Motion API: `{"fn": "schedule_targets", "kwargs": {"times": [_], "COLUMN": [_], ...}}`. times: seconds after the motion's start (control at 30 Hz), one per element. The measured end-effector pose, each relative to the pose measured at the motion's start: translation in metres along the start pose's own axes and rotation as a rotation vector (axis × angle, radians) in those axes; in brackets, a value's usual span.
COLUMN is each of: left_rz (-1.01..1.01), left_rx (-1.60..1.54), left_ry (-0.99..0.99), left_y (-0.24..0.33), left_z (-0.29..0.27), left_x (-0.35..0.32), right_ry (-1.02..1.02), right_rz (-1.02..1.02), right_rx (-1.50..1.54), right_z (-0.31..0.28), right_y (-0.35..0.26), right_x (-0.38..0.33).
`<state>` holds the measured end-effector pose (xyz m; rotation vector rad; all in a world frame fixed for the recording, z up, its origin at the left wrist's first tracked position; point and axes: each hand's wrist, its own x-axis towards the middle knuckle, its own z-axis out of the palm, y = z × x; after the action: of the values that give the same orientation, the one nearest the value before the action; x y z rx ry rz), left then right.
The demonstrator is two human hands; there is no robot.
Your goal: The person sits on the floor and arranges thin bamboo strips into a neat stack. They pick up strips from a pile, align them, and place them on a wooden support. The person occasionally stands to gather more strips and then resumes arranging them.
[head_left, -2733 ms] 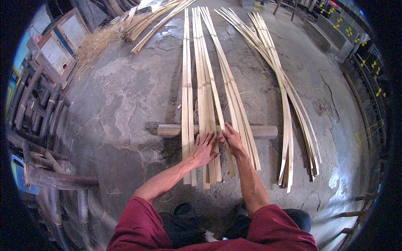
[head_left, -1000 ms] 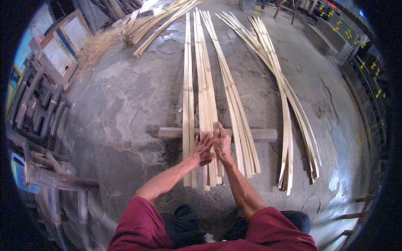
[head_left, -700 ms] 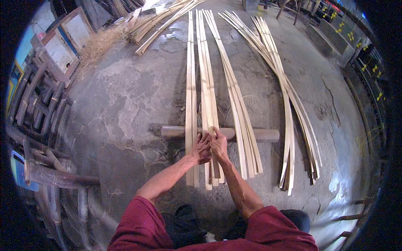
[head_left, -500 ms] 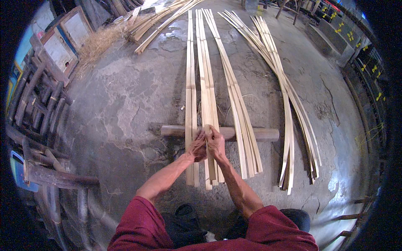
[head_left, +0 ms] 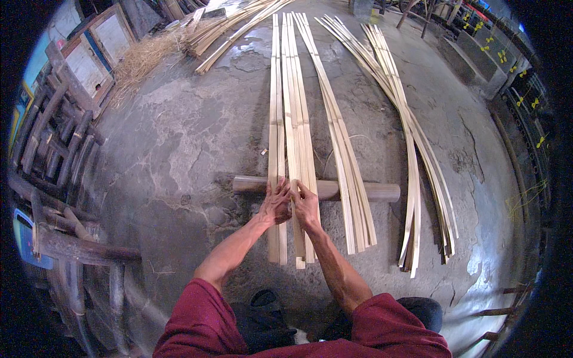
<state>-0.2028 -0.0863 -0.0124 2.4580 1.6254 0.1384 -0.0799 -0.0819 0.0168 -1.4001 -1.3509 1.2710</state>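
From where I stand, the person's two hands meet low over pale strips spread out on the bare floor [head_left: 185, 137]. The left hand [head_left: 276, 203] lies over the left strips [head_left: 276, 125] and the near edge of the middle strips [head_left: 301, 143], its fingers pointing away from the body. The right hand [head_left: 305, 206] sits just beside it on the middle strips, fingers bent, tips turned in toward the left hand. Its grip looks narrow, but I can't tell whether it pinches a strip. The left grip is mostly hidden under the back of the hand, so I can't tell that one either.

A log [head_left: 327, 190] lies crosswise beneath the strips, right by the hands. To the right, the fanned strips [head_left: 348, 173] rest over it too, near the right hand but apart from it. Farther right, beyond the log's end, the crossed strips [head_left: 408, 128] form a long, narrow X.

Dark red sleeves [head_left: 203, 316] cover the upper arms; the forearms are bare. At the far left are straw [head_left: 143, 62] and a heap of more strips [head_left: 230, 27], and nearer on that side stands a wooden frame [head_left: 89, 249].
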Motion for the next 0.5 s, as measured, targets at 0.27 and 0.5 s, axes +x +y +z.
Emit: {"fn": "schedule_targets", "kwargs": {"times": [0.27,0.5], "left_rz": [0.052,0.044], "left_rx": [0.08,0.059], "left_ry": [-0.141,-0.224], "left_y": [-0.009,0.013], "left_z": [-0.001,-0.037], "left_x": [0.004,-0.004], "right_ry": [0.124,0.068], "right_rz": [-0.152,0.015], "right_rx": [-0.006,0.008], "right_z": [0.005,-0.016], "right_y": [-0.022,-0.014], "right_x": [-0.016,-0.009]}}
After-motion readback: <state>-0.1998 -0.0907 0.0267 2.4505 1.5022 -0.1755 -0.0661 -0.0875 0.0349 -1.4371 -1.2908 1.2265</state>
